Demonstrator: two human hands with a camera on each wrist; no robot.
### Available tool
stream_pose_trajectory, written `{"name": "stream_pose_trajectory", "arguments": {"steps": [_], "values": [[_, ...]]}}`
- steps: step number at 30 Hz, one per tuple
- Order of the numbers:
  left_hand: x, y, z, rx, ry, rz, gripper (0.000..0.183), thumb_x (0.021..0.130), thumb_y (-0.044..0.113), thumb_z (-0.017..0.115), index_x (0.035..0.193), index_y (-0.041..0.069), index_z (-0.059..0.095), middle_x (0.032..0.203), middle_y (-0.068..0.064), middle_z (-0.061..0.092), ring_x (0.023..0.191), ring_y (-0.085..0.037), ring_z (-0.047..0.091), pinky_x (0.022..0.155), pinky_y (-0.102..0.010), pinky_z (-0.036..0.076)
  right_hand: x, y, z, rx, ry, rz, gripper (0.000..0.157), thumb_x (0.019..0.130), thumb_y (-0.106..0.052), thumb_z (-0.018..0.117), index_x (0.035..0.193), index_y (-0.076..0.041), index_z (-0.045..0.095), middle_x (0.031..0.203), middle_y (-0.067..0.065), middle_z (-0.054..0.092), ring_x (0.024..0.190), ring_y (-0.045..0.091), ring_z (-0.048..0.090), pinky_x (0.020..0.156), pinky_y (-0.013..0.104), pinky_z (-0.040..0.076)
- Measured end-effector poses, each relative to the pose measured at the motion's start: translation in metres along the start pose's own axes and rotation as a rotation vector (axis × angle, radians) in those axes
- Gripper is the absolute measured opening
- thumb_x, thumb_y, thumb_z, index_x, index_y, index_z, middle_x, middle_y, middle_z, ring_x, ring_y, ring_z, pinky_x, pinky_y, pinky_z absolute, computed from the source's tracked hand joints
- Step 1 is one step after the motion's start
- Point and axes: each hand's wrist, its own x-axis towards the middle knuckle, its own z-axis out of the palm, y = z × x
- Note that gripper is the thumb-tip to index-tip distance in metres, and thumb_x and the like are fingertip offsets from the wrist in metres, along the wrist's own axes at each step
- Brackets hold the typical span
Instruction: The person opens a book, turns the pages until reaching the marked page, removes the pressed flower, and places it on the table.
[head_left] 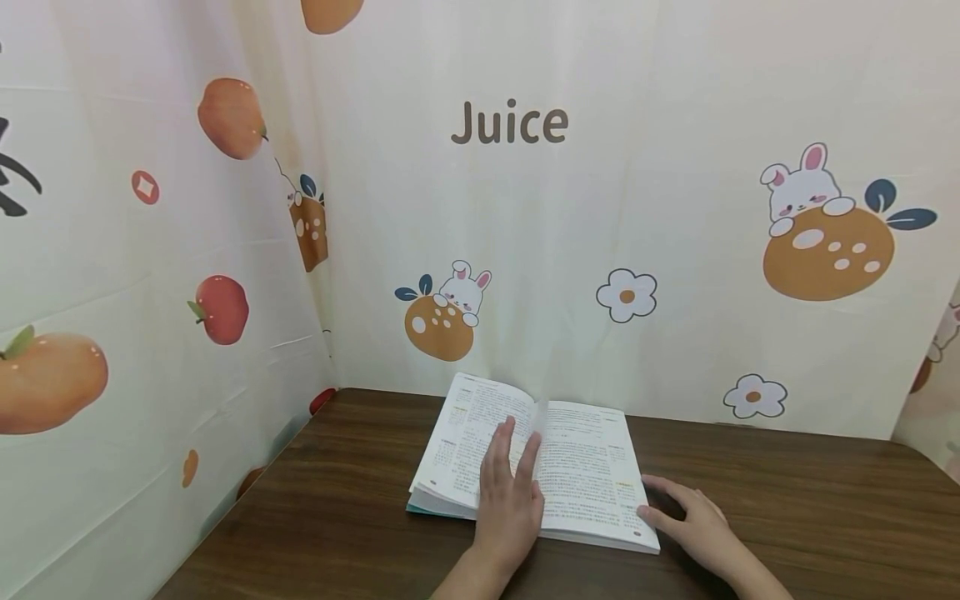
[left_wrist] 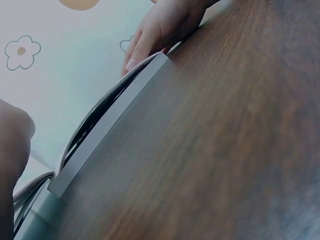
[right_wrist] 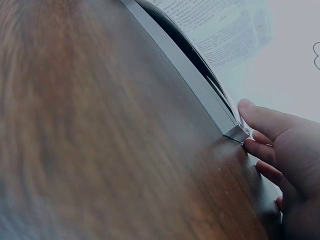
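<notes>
An open book [head_left: 588, 475] with printed white pages lies on the wooden table. My left hand [head_left: 508, 512] rests over its middle, near the gutter, with the fingers extended across the left page. At the book's right edge is my right hand [head_left: 697, 525]. In the right wrist view, the thumb of the right hand [right_wrist: 300, 155] lies against the page edge while its other fingers sit lower at the corner of the book [right_wrist: 220, 117]. The left wrist view shows the book's near edge [left_wrist: 110, 122], with pages arching up from the block beneath; the left hand [left_wrist: 12, 145] is partly cut off.
The brown table [head_left: 795, 492] extends to both sides of the book. Behind it hangs a pale curtain [head_left: 540, 217] printed with rabbits, fruit, flowers and the word "Juice". Another printed curtain [head_left: 135, 292] runs along the table's left side.
</notes>
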Motion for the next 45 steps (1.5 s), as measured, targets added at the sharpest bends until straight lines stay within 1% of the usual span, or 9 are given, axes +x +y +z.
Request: {"name": "stream_pose_trajectory", "arguments": {"steps": [4, 13, 18, 22, 24, 27, 31, 35, 45], "values": [[-0.0006, -0.0007, -0.0003, -0.007, 0.038, 0.0, 0.085, 0.063, -0.007, 0.055, 0.141, 0.013, 0.03, 0.146, -0.023, 0.016, 0.134, -0.039, 0.018, 0.112, -0.041, 0.009, -0.0001, -0.0005, -0.0001, -0.001, 0.0, 0.0, 0.063, 0.083, -0.045, 0.065, 0.127, -0.001, 0.053, 0.128, 0.027, 0.049, 0.123, 0.048, 0.036, 0.098, 0.067, 0.015], [0.0001, -0.0004, -0.0003, 0.087, 0.033, -0.063, 0.091, 0.061, -0.011, 0.06, 0.142, 0.017, 0.031, 0.146, -0.024, 0.01, 0.136, -0.039, 0.009, 0.108, -0.056, -0.004, -0.0004, -0.0005, -0.0003, 0.006, -0.004, -0.005, 0.063, 0.083, -0.044, 0.064, 0.127, -0.001, 0.052, 0.128, 0.028, 0.048, 0.123, 0.048, 0.036, 0.098, 0.067, 0.015], [0.0009, 0.0013, -0.0044, 0.218, -0.143, -0.129, 0.097, 0.063, -0.01, 0.067, 0.146, 0.021, 0.027, 0.15, -0.022, 0.0, 0.138, -0.038, 0.002, 0.107, -0.056, -0.009, -0.001, -0.0008, -0.0008, -0.02, -0.001, 0.016, 0.063, 0.083, -0.048, 0.063, 0.128, -0.004, 0.053, 0.129, 0.026, 0.049, 0.119, 0.048, 0.04, 0.092, 0.068, 0.025], [0.0012, 0.0018, -0.0064, 0.293, -0.274, -0.116, 0.097, 0.062, -0.008, 0.074, 0.144, 0.023, 0.033, 0.152, -0.018, -0.001, 0.139, -0.037, 0.001, 0.108, -0.057, -0.002, -0.0009, -0.0012, -0.0011, -0.044, -0.008, 0.03, 0.064, 0.083, -0.05, 0.062, 0.129, -0.006, 0.053, 0.13, 0.025, 0.049, 0.117, 0.047, 0.041, 0.087, 0.068, 0.031], [0.001, 0.0014, -0.0053, 0.289, -0.302, -0.076, 0.09, 0.063, -0.007, 0.073, 0.141, 0.023, 0.039, 0.153, -0.016, 0.007, 0.139, -0.035, 0.005, 0.109, -0.055, 0.007, -0.0008, -0.0013, -0.0013, -0.042, -0.011, 0.034, 0.064, 0.083, -0.05, 0.062, 0.129, -0.007, 0.053, 0.13, 0.024, 0.048, 0.118, 0.047, 0.041, 0.087, 0.068, 0.03], [0.0007, 0.0013, -0.0026, 0.206, -0.356, 0.047, 0.078, 0.068, -0.005, 0.068, 0.137, 0.021, 0.045, 0.149, -0.01, 0.028, 0.138, -0.029, 0.019, 0.108, -0.048, 0.022, -0.0003, -0.001, -0.0015, -0.036, -0.02, 0.036, 0.064, 0.084, -0.049, 0.062, 0.13, -0.006, 0.052, 0.131, 0.025, 0.047, 0.119, 0.048, 0.039, 0.089, 0.069, 0.028], [0.0009, 0.0047, -0.0025, 0.073, -0.53, 0.139, 0.062, 0.08, 0.003, 0.06, 0.137, 0.021, 0.045, 0.136, 0.002, 0.049, 0.13, -0.019, 0.038, 0.104, -0.041, 0.033, 0.0002, -0.0001, -0.0011, -0.027, -0.024, 0.037, 0.064, 0.083, -0.048, 0.062, 0.13, -0.005, 0.052, 0.131, 0.025, 0.047, 0.122, 0.048, 0.036, 0.092, 0.069, 0.023], [0.0006, 0.0083, -0.0049, 0.025, -0.67, 0.067, 0.045, 0.09, 0.014, 0.053, 0.134, 0.025, 0.049, 0.131, 0.009, 0.053, 0.124, -0.013, 0.045, 0.101, -0.046, 0.036, 0.0005, 0.0008, -0.0005, -0.024, -0.022, 0.036, 0.064, 0.083, -0.048, 0.063, 0.129, -0.005, 0.052, 0.131, 0.025, 0.047, 0.122, 0.048, 0.036, 0.092, 0.069, 0.022], [-0.0016, 0.0086, -0.0076, -0.048, -0.807, -0.029, 0.037, 0.096, 0.041, 0.043, 0.13, 0.03, 0.054, 0.136, 0.009, 0.047, 0.128, -0.016, 0.04, 0.1, -0.056, 0.032, -0.0005, -0.0003, -0.0005, -0.028, -0.005, 0.028, 0.065, 0.081, -0.05, 0.063, 0.128, -0.006, 0.053, 0.13, 0.025, 0.049, 0.12, 0.048, 0.039, 0.089, 0.069, 0.027]]}}
